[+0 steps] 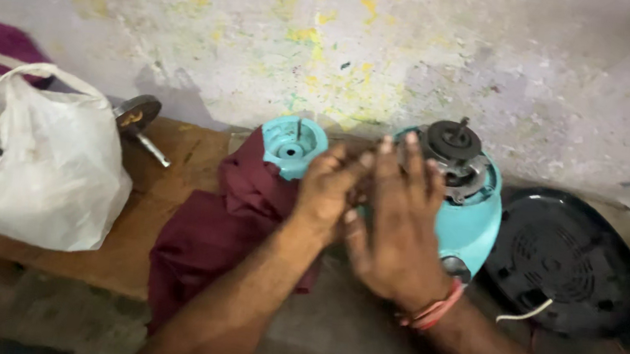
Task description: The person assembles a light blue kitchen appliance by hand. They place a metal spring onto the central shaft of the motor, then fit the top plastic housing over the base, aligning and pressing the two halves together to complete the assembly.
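A turquoise appliance body (472, 223) with an exposed grey motor (455, 156) on top stands against the wall. My right hand (399, 223) lies flat against its left side, fingers straight and together, a red thread on the wrist. My left hand (329, 186) is curled just left of it, fingers touching the right hand; what it holds, if anything, is hidden. A small turquoise cap with a centre pin (293, 144) rests on a maroon cloth (217, 229) behind the left hand.
A black vented base cover (568, 263) with a white wire leans at the right. A white plastic bag (46, 166) sits at the left on a wooden board (131, 252). A metal disc with a shaft (140, 118) lies near the stained wall (343, 41).
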